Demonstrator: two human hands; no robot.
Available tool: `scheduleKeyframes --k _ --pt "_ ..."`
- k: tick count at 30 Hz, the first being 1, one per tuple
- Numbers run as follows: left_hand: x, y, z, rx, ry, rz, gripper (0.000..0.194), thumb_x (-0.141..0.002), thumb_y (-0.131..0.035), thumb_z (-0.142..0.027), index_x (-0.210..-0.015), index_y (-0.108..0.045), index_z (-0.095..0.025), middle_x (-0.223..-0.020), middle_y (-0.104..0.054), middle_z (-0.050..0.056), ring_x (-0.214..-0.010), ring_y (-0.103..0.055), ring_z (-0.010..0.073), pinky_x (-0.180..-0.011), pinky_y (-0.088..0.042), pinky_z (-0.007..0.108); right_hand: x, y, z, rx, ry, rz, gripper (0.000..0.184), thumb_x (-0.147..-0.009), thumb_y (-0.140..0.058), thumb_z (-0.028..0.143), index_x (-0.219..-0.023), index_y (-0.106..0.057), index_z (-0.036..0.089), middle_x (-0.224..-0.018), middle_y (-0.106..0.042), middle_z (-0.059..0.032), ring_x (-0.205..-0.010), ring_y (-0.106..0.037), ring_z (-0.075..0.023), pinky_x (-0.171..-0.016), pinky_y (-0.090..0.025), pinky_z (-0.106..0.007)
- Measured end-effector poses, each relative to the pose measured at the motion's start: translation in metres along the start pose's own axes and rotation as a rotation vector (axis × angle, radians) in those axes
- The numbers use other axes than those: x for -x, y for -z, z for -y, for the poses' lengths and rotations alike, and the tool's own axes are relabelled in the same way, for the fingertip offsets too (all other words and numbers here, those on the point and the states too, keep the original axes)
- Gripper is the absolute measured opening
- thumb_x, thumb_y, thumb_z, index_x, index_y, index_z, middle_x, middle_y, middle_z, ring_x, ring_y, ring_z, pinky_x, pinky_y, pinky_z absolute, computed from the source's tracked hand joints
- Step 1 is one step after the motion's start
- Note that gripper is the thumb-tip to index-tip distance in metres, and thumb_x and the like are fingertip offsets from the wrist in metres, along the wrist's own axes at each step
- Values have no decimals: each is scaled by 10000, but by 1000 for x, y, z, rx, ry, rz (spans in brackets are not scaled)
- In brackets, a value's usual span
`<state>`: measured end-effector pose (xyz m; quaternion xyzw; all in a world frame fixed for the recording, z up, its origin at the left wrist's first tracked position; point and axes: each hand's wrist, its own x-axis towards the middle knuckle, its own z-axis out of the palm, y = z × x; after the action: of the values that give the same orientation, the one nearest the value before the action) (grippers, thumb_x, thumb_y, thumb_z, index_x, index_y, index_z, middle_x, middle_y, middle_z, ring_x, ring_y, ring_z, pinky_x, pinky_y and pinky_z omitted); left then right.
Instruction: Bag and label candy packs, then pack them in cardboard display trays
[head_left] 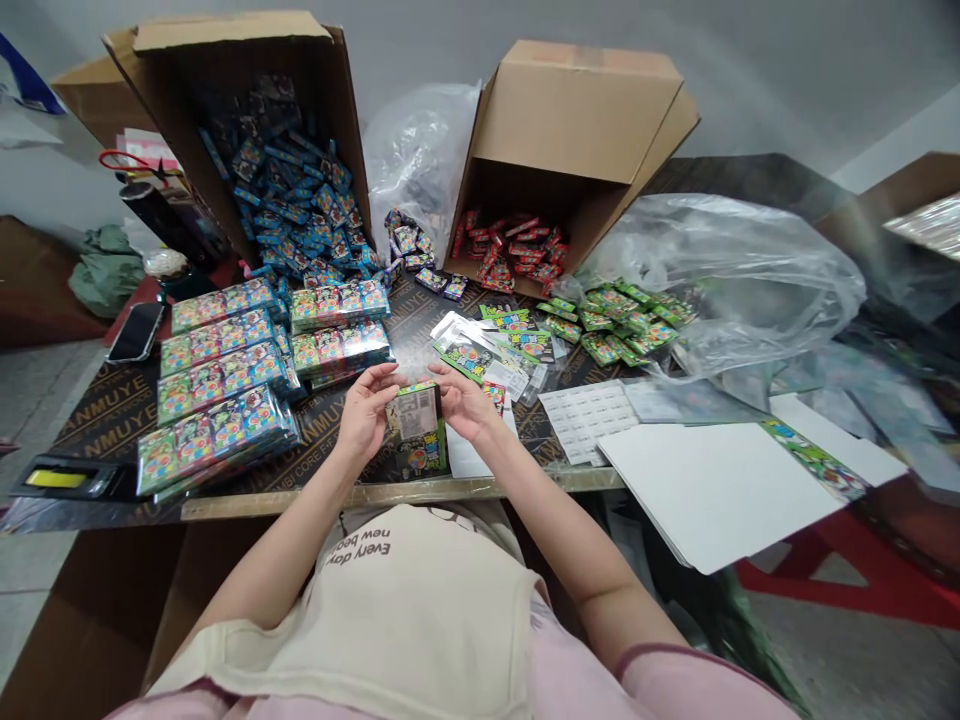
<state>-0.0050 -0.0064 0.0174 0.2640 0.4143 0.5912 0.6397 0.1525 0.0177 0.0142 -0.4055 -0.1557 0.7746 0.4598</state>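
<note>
Head view: both hands meet over the counter (pixel 319 435), near its front edge, with a green-and-black flat pack (pixel 417 412) between them. The left hand (pixel 366 408) has its fingers closed on the upper left corner, and the right hand (pixel 466 402) has its fingers closed on the right side near the top. Whether the pack's lower end touches the counter, I cannot tell. Since the grip sits high, the lower part could swing or slip if one hand let go early, and it would then probably drop close to the edge. Squeezing hard at the corners might crease the pack. Just beyond the hands lie loose green sleeves (pixel 465 350) in an overlapping heap; a brush of the knuckles could scatter them. To the left, the wrapped stacks (pixel 217 425) look glossy, and the nearest sits askew, so a bump from the left forearm might send its top packs sliding. To the right, the white sheets (pixel 705 490) jut past the counter's edge, where an elbow could knock them down. Behind them, the green boxes (pixel 630 315) lie beside a crumpled plastic bag (pixel 750 285); a tug on that film might drag some along.
</note>
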Motion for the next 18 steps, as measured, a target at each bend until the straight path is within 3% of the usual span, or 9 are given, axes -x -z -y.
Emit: scheduleKeyframes --k 4,7,10,15,18 --pt "-2 1 9 31 -110 9 309 -619 -817 -259 -890 -701 -168 -830 -714 27 -808 -649 118 -807 -476 245 -2 4 1 -9 25 11 278 -622 -687 118 -875 -603 198 -786 -729 -11 -613 -618 -113 -522 -469 -203" --pt "-5 4 11 39 -91 -12 326 -617 -827 -273 -899 -696 -174 -856 -715 31 -820 -664 135 -830 -484 275 -2 9 -4 -95 55 35 205 -728 -708 254 -911 -628 210 -859 -738 -21 -700 -658 -131 -624 -525 -237" --pt "-8 6 11 49 -63 -47 329 -604 -831 -258 -890 -693 -173 -859 -716 32 -816 -672 142 -824 -492 285 -2 15 -9 -124 111 76 277 -724 -735 273 -980 -635 233 -927 -744 -6 -788 -678 -138 -700 -537 -247" --pt "-10 1 13 53 -28 -61 308 -596 -823 -239 -873 -703 -178 -840 -716 27 -778 -665 129 -776 -495 261 -5 14 -8 36 76 44 326 -655 -744 220 -968 -652 214 -889 -747 -6 -652 -645 -112 -557 -484 -213" --pt "-6 -2 15 -24 -117 -58 211 -614 -796 -253 -799 -720 -186 -809 -716 26 -764 -657 139 -776 -495 278 -4 10 -6 188 219 -5 200 -646 -720 226 -833 -653 206 -829 -741 -12 -655 -641 -131 -588 -488 -242"
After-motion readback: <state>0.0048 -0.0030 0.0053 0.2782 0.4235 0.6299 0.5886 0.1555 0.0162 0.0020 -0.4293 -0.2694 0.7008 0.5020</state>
